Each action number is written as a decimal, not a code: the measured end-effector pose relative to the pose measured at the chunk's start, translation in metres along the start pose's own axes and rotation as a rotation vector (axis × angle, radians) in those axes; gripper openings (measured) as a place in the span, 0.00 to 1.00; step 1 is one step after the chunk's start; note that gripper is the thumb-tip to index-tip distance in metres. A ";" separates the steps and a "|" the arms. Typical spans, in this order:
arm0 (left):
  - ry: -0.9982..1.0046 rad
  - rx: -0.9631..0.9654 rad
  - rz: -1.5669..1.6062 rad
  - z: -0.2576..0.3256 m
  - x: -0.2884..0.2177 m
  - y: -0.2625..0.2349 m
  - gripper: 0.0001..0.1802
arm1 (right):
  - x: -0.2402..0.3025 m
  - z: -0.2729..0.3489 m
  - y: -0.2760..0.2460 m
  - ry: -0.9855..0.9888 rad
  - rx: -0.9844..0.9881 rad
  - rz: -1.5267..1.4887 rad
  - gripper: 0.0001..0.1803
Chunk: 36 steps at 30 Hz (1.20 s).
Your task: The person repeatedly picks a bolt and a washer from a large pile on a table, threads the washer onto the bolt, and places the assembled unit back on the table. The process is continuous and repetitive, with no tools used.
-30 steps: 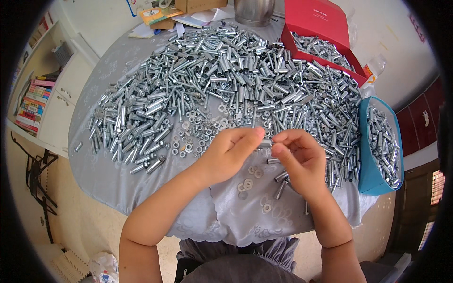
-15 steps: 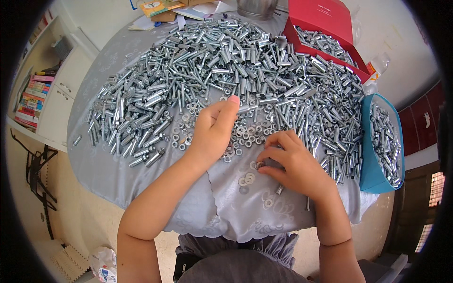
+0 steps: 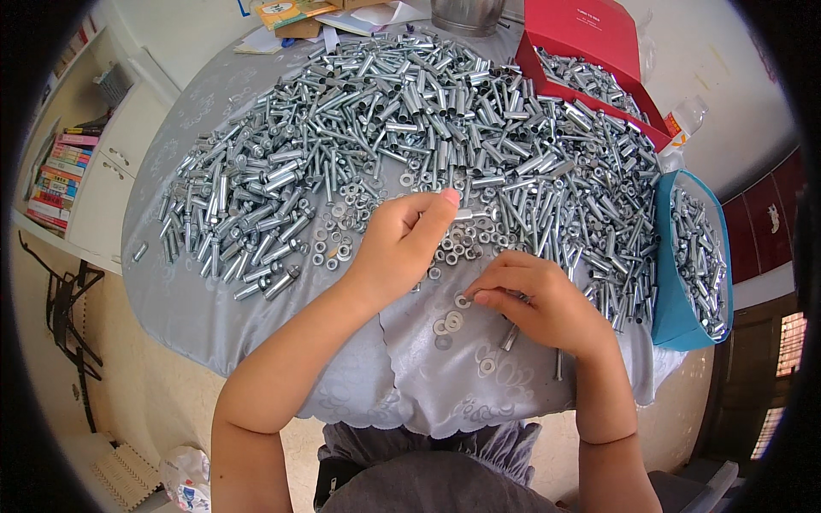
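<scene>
My left hand (image 3: 402, 244) is closed around a metal sleeve anchor bolt (image 3: 469, 215), whose end sticks out to the right past my thumb. Lower and to the right, the thumb and fingertips of my right hand (image 3: 534, 299) are pinched at the edge of a flat washer (image 3: 463, 301) just above the cloth. Several loose washers (image 3: 453, 321) lie below these fingertips. A scatter of nuts (image 3: 449, 254) and washers lies between and beyond my hands, partly hidden by the left one. Under the right hand a bolt (image 3: 510, 339) shows in part.
A large heap of metal sleeves and bolts (image 3: 410, 94) covers the far side of the cloth-covered table (image 3: 333, 376). At the right stand a red box (image 3: 590, 38) and a teal bin (image 3: 676, 291), both holding metal parts. A metal bucket (image 3: 466, 15) stands at the back.
My left hand has moved right and slightly nearer with the sleeve anchor bolt in it. My right hand has shifted a little right and nearer, and its fingers have drawn together at the washer.
</scene>
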<state>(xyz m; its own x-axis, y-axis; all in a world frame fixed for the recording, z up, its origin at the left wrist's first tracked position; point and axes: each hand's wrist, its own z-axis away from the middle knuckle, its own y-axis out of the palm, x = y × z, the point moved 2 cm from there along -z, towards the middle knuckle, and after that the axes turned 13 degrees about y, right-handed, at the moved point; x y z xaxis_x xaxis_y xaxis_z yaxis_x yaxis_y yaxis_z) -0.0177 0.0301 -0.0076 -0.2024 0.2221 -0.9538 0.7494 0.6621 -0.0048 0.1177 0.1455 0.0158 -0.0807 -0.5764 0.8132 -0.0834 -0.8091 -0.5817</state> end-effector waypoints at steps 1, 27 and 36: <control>0.011 0.001 -0.020 0.000 0.000 0.000 0.23 | 0.002 0.001 -0.001 0.008 -0.001 -0.016 0.06; 0.018 0.204 0.117 0.010 -0.012 0.008 0.19 | -0.001 0.002 -0.008 0.139 -0.230 -0.626 0.07; -0.037 0.280 0.140 0.007 -0.011 0.006 0.19 | -0.002 -0.002 -0.004 0.158 -0.360 -0.675 0.07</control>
<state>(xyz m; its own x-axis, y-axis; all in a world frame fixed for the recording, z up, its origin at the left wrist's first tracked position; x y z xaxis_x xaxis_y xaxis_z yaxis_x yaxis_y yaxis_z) -0.0059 0.0265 0.0007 -0.0659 0.2679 -0.9612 0.9139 0.4029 0.0496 0.1160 0.1503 0.0165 -0.0357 0.0725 0.9967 -0.4799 -0.8761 0.0465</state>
